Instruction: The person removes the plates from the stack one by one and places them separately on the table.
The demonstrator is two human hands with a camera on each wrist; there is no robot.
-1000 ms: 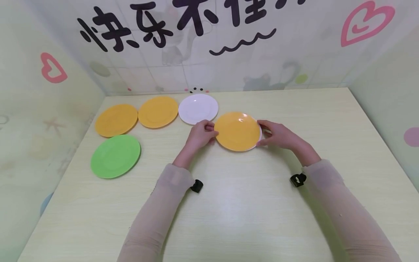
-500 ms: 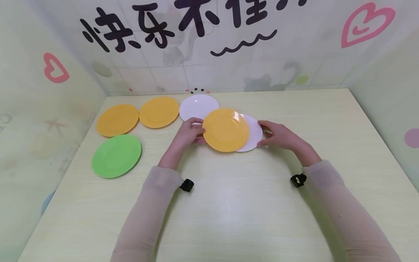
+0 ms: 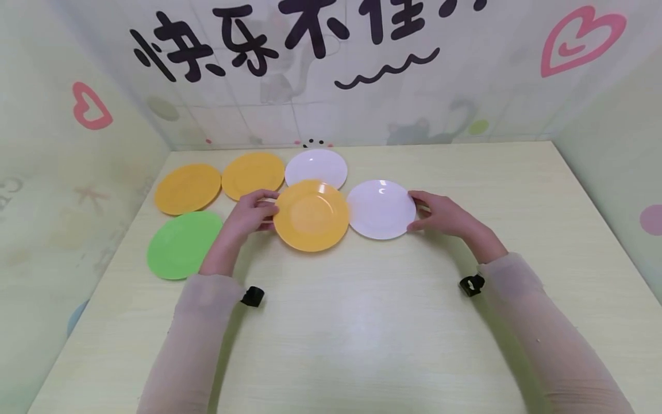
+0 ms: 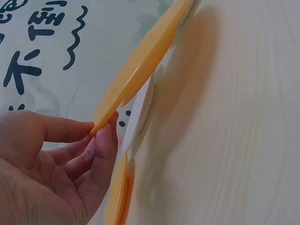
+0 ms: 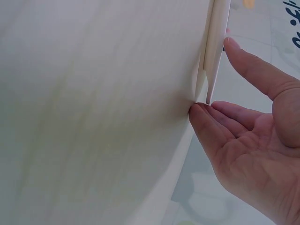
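Note:
My left hand (image 3: 252, 215) pinches the left rim of a yellow plate (image 3: 311, 216) between thumb and fingers. In the left wrist view, that plate (image 4: 140, 65) is tilted and raised off the table, with its shadow below. A white plate (image 3: 381, 210) lies just to its right on the table. My right hand (image 3: 438, 214) holds this white plate's right rim, thumb at the near side and fingers at the far side. The right wrist view shows the thumb and fingers of the right hand (image 5: 258, 126) at the plate's edge (image 5: 218, 51).
Another white plate (image 3: 316, 164) lies behind the raised one, partly covered by it. Two yellow plates, one at the far left (image 3: 188, 190) and one beside it (image 3: 253, 172), continue the row. A green plate (image 3: 178, 247) sits nearer, partly behind the left forearm. A printed wall backs the table (image 3: 362, 328).
My left hand has moved the yellow plate leftward off the front white plate, which is now uncovered. My right hand has stayed at the white plate's rim.

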